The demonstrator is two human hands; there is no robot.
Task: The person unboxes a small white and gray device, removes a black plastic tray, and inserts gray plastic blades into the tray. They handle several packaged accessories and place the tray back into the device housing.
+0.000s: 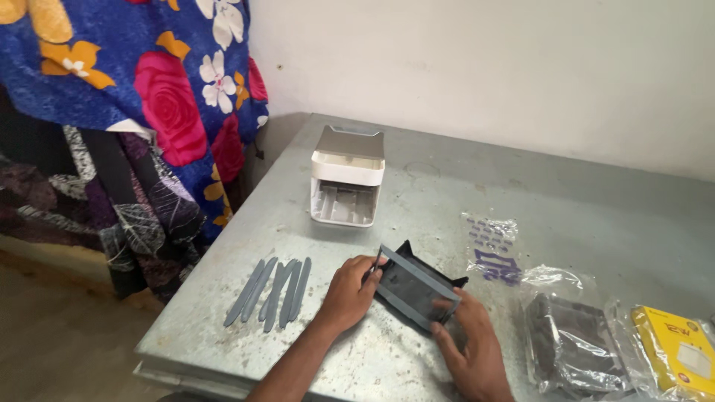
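Observation:
A dark grey rectangular frame part with lighter grey strips along its edges lies tilted on the metal table. My left hand pinches its left edge. My right hand holds its lower right corner from below. Several loose grey slats lie side by side to the left of my left hand. A small white box-shaped device with a slatted front stands further back on the table.
Right of the frame lie a crumpled clear bag with purple print, a clear bag holding a dark part and a yellow packet. Floral cloth hangs beyond the table's left edge. A white wall stands behind.

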